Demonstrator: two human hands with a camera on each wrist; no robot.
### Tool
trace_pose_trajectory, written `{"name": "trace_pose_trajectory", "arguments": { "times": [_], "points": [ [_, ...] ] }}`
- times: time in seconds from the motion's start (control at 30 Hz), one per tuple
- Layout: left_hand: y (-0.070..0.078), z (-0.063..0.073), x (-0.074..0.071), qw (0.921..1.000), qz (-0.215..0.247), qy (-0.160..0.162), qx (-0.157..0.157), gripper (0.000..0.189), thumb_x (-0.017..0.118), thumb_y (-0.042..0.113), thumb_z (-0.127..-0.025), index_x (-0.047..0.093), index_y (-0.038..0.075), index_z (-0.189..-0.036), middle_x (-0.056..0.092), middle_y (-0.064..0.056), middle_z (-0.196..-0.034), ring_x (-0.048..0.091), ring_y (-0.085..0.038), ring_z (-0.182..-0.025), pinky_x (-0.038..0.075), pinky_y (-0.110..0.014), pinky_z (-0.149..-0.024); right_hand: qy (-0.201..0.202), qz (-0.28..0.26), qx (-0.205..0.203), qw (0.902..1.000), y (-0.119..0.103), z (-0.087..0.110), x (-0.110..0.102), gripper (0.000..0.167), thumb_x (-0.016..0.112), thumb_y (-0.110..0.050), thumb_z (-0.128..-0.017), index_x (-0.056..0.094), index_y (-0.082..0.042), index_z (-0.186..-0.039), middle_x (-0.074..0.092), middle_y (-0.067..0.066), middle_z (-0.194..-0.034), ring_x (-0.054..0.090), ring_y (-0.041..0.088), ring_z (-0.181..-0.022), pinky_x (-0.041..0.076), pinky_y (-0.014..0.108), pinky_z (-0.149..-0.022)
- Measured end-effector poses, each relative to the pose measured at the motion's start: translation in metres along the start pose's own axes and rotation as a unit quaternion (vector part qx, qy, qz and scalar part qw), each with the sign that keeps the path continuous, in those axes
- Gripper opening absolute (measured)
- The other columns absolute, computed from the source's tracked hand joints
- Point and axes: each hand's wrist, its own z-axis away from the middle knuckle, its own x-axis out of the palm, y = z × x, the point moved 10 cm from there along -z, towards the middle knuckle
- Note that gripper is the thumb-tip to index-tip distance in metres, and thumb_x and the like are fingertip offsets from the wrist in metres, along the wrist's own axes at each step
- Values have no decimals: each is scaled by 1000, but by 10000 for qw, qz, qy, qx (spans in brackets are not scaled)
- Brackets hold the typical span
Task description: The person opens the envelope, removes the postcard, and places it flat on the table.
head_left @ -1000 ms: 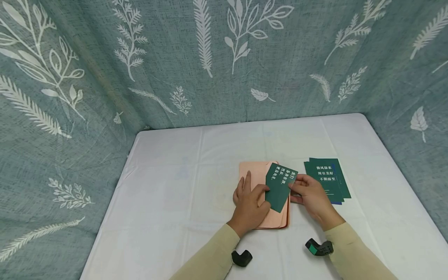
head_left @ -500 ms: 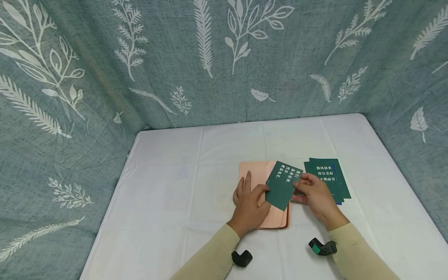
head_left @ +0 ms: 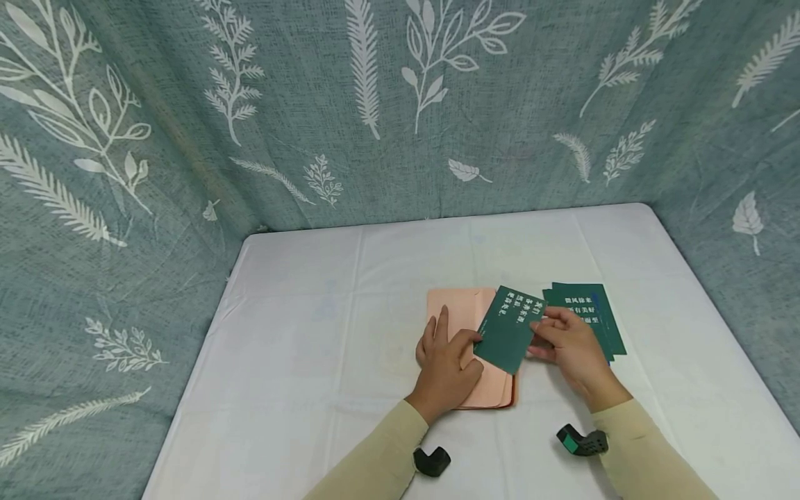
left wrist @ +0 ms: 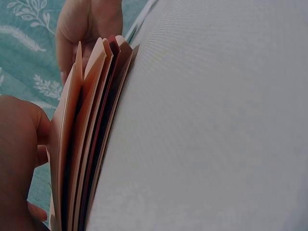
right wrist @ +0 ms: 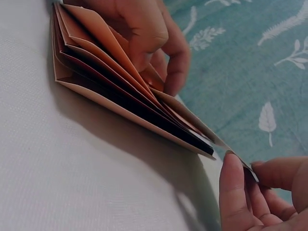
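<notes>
My left hand [head_left: 445,368] rests with fairly straight fingers on a pink folder-like item [head_left: 459,302] lying on the table. Several thin pink and dark red layers of the folder [left wrist: 89,139] fan apart at the edge in the left wrist view. Over the folder's right part slants a dark green card [head_left: 509,330] with white printed characters. My right hand [head_left: 578,357] pinches this card by its right edge between thumb and fingers. The left index fingertip is at the card's left edge. In the right wrist view the pinched card appears nearly edge-on, beside the folder [right wrist: 98,57].
A loose stack of green cards [head_left: 587,292] lies to the right, partly behind my right hand. The table has a white cloth [head_left: 300,333]. A teal curtain with white leaf prints [head_left: 387,173] hangs behind and along both sides.
My right hand has moved to the right and drawn the green card with it, baring more of the pink folder. The left hand has stayed in place.
</notes>
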Motion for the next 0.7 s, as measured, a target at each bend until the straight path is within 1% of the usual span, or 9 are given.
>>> {"name": "trace_pose_trajectory", "arguments": {
  "times": [0.2, 0.37, 0.6, 0.7],
  "points": [
    [-1, -1, 1, 10000, 48, 1, 16, 40, 56, 13, -87, 74, 23, -122, 16, -20, -178, 7, -46, -162, 9, -75, -117, 167, 70, -68, 9998, -2, -1, -8, 51, 60, -5, -112, 36, 10, -154, 60, 8, -114, 65, 14, -97, 63, 35, -82],
    [-1, -1, 1, 10000, 61, 24, 17, 38, 56, 14, -86, 73, 23, -118, 18, -20, -178, 8, -47, -161, 10, -75, -117, 257, 73, -92, 9996, -6, 2, -14, 47, 57, -5, -113, 37, 9, -153, 64, 6, -113, 65, 15, -97, 63, 34, -83],
    [0, -1, 1, 10000, 65, 7, 24, 36, 55, 13, -85, 72, 22, -116, 18, -21, -178, 8, -47, -161, 10, -75, -117, 357, 43, -214, 9991, -9, 4, -26, 42, 55, -5, -113, 38, 9, -149, 65, 2, -111, 66, 13, -96, 63, 33, -83],
    [0, 0, 1, 10000, 74, -13, 36, 36, 55, 13, -85, 72, 21, -116, 17, -22, -178, 8, -48, -161, 10, -75, -117, 402, 57, -231, 9989, -9, 5, -31, 42, 56, -5, -113, 39, 8, -149, 65, 2, -111, 66, 13, -96, 62, 32, -83]
  ]
}}
